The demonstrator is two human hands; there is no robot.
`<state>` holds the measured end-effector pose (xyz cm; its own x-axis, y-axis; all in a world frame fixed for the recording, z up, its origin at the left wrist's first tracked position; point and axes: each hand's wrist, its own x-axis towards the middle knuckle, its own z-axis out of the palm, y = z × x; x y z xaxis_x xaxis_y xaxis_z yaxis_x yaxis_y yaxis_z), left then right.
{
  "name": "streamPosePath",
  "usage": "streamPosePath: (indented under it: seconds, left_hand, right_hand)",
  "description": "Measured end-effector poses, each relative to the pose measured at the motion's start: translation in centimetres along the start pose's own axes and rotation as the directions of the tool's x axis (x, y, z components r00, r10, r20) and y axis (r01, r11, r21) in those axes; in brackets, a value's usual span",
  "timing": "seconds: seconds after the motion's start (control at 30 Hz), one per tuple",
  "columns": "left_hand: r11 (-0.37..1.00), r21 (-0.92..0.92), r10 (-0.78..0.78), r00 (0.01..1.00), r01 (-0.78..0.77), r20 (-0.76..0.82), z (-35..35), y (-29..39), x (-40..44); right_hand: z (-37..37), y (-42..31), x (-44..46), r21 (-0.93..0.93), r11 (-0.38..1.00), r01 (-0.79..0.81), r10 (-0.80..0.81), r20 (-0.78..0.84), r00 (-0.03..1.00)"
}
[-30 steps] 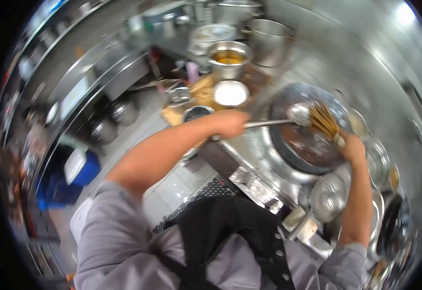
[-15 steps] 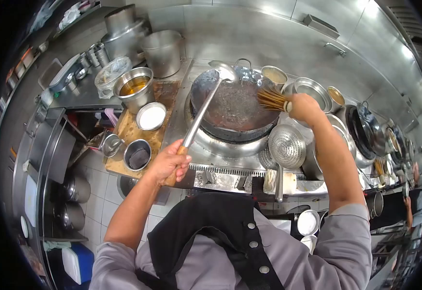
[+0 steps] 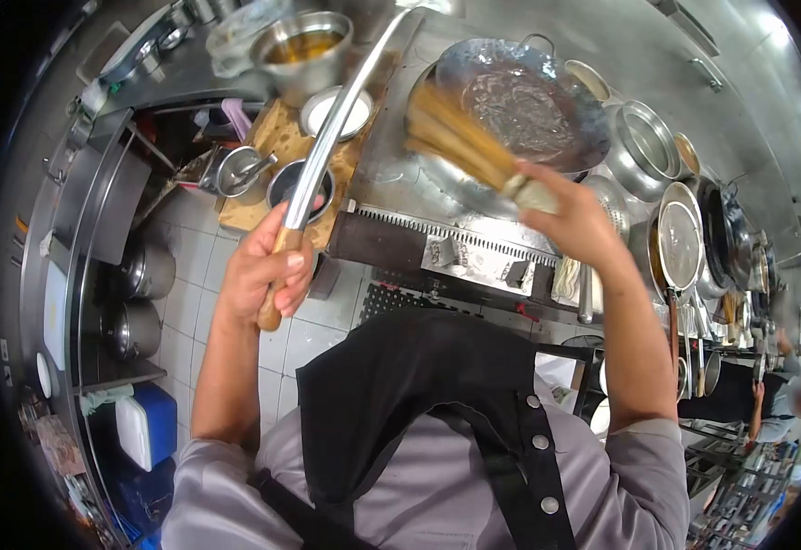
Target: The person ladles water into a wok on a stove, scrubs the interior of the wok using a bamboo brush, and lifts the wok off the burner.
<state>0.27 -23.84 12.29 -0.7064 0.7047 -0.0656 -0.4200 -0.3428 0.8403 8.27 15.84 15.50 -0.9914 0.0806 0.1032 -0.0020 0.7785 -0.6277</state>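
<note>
My left hand (image 3: pixel 267 275) is closed round the wooden handle of a long steel ladle (image 3: pixel 331 133). The ladle points up and away, its bowl partly cut off at the top edge of the view. My right hand (image 3: pixel 570 215) grips the bound end of a bamboo wok brush (image 3: pixel 464 137), whose bristles are blurred by motion. They pass over the near left rim of a dark wok (image 3: pixel 478 69); whether they touch it, I cannot tell. Shallow, rippled liquid lies in the wok, which sits tilted on the steel range.
Left of the range, a wooden board (image 3: pixel 276 133) bears a bowl of white contents (image 3: pixel 313 119) and a dark-bottomed pot. A steel pot (image 3: pixel 301 87) holds amber liquid. A perforated skimmer (image 3: pixel 611 203), basins and a mesh strainer (image 3: pixel 680 240) stand right. Another person (image 3: pixel 758 394) is farther right.
The ladle has swung up and left, away from the wok. The brush has swept from the wok's right side to its near left rim. My view has shifted too.
</note>
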Motion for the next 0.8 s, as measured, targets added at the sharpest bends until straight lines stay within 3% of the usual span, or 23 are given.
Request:
streamPosePath:
  seconds: [0.07, 0.13, 0.2, 0.23, 0.3, 0.33, 0.4, 0.47, 0.5, 0.53, 0.67, 0.8]
  left_hand:
    - [0.993, -0.119, -0.007, 0.999, 0.002, -0.037, -0.8, -0.8, -1.9]
    - [0.985, -0.170, -0.017, 0.999, 0.011, -0.033, -2.1, -2.3, -3.3]
    - [0.940, -0.340, -0.059, 0.996, 0.033, -0.066, -2.8, -4.0, -4.6]
    - [0.927, -0.371, -0.082, 0.994, 0.048, -0.076, -3.1, -4.8, -5.1]
    - [0.919, -0.388, -0.118, 0.987, 0.068, -0.107, -3.5, -5.9, -6.2]
    - [0.913, -0.398, -0.155, 0.980, 0.092, -0.128, -3.9, -6.4, -6.8]
    - [0.924, -0.356, -0.198, 0.971, 0.139, -0.135, -5.6, -7.7, -8.0]
    - [0.951, -0.229, -0.244, 0.960, 0.209, -0.138, -7.5, -9.1, -8.9]
    - [0.956, -0.153, -0.272, 0.953, 0.251, -0.137, -7.9, -9.2, -9.3]
    - [0.955, -0.158, -0.272, 0.955, 0.253, -0.115, -8.7, -9.8, -9.6]
    - [0.922, 0.009, -0.380, 0.910, 0.387, -0.166, -12.4, -14.9, -9.6]
    - [0.926, 0.032, -0.368, 0.920, 0.375, -0.131, -14.3, -18.4, -7.5]
  right_hand:
    - [3.9, -1.3, 3.4, -0.205, 0.978, -0.037, 0.077, 0.190, 0.979]
    - [9.8, 0.6, 7.7, -0.335, 0.940, -0.066, 0.151, 0.235, 0.960]
    - [15.1, 0.9, 11.3, -0.495, 0.866, -0.066, 0.238, 0.293, 0.926]
    - [17.6, 0.8, 12.0, -0.495, 0.867, -0.064, 0.242, 0.304, 0.921]
    - [21.0, 0.6, 13.0, -0.560, 0.813, 0.157, 0.133, 0.442, 0.887]
    - [20.6, -0.1, 13.0, -0.557, 0.815, 0.157, 0.139, 0.451, 0.882]
    - [17.0, -1.3, 11.8, -0.603, 0.746, 0.282, 0.191, 0.600, 0.777]
    - [12.2, 1.4, 9.0, -0.674, 0.631, 0.385, 0.235, 0.638, 0.733]
    - [9.8, 4.2, 7.4, -0.691, 0.593, 0.414, 0.213, 0.630, 0.747]
    - [7.4, 4.5, 6.0, -0.768, 0.517, 0.378, 0.365, 0.597, 0.714]
    - [0.4, 4.7, 1.1, -0.862, 0.407, 0.303, 0.518, 0.491, 0.701]
    - [-6.9, 0.8, -4.7, -0.845, 0.521, -0.122, 0.492, 0.180, 0.852]
